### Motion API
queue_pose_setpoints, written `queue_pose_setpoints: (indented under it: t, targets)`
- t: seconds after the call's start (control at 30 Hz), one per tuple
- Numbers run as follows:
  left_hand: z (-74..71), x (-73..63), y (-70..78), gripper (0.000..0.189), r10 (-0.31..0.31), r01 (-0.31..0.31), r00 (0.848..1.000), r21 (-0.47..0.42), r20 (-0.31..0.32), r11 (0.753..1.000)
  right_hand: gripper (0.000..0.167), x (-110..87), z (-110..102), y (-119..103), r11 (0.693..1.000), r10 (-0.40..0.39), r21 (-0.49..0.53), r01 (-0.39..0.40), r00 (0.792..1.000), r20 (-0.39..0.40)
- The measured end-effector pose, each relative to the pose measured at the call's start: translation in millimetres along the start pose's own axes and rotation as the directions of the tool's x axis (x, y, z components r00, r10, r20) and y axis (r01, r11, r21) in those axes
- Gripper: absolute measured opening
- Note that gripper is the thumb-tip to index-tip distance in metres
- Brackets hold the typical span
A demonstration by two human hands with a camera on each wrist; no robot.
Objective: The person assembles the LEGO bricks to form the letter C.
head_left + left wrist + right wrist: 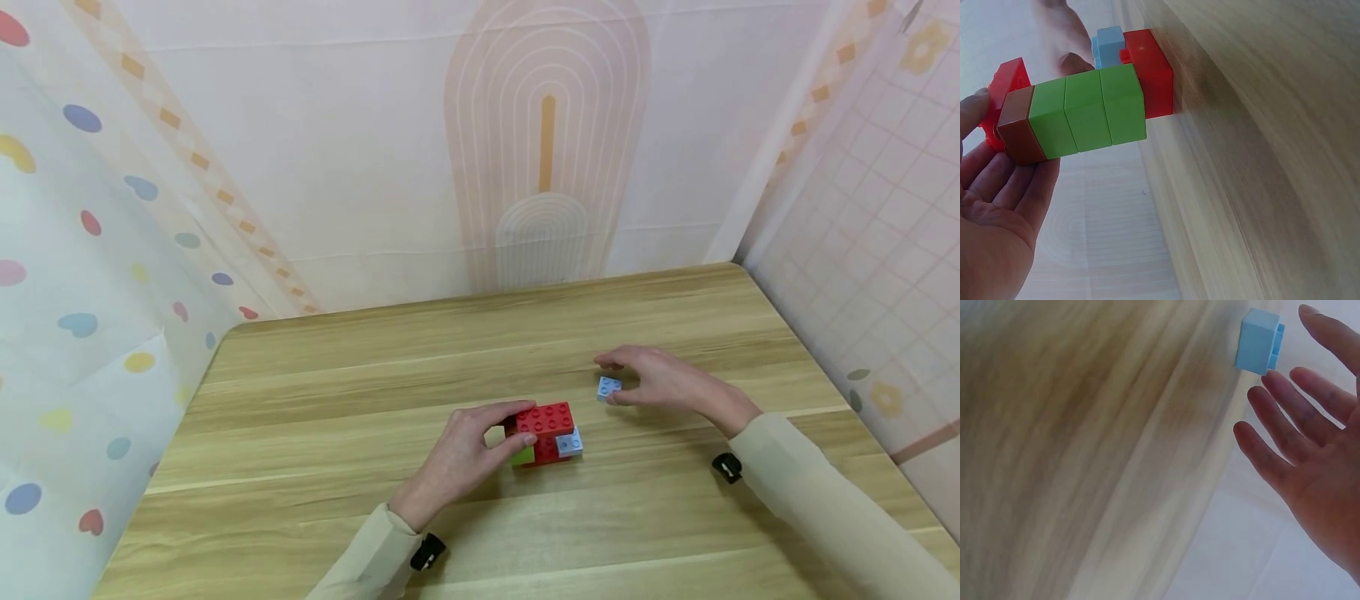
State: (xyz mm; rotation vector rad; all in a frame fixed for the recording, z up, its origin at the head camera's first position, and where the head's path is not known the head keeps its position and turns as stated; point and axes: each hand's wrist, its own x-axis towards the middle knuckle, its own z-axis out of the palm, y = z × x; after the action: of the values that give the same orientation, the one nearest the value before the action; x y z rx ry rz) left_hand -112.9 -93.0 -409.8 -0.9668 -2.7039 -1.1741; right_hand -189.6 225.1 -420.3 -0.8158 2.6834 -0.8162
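On the table, my left hand (467, 450) grips a toy-brick structure by its upper end, thumb on the near side and fingers behind. Its top is a red brick (553, 419). Below that, the left wrist view shows a brown brick (1017, 128) and a column of green bricks (1088, 114) above a red base brick (1150, 75). A light blue brick (571, 443) sits on the base's right end. My right hand (667, 385) reaches around a loose light blue brick (607, 387), thumb and fingers spread apart. In the right wrist view, that loose brick (1256, 341) stands just beyond the fingertips.
The wooden table (315, 417) extends around both hands. A patterned cloth (360, 167) hangs along its back edge, with more cloth at the left and right sides. A black band clip (727, 467) shows by the right sleeve, another (428, 552) by the left.
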Motion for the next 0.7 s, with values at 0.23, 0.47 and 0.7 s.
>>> queue_pose_setpoints:
  t: [0.23, 0.47, 0.7]
  targets:
    - [-0.1, -0.8, 0.4, 0.041, 0.003, -0.003, 1.000, -0.007, -0.006, 1.000, 0.048, 3.2, 3.6, 4.8, 0.999, 0.016, -0.051, -0.015, 1.000, 0.014]
    - [0.8, -0.6, 0.6, 0.040, 0.006, -0.006, 1.000, -0.011, -0.018, 1.000, 0.044, 4.0, 4.6, 4.9, 0.995, 0.020, -0.094, -0.018, 1.000, 0.020]
    - [1.4, 1.2, 0.5, 0.040, -0.001, 0.001, 1.000, -0.011, -0.008, 1.000, 0.039, 2.1, 4.4, 2.5, 0.993, 0.017, -0.115, -0.016, 1.000, 0.004]
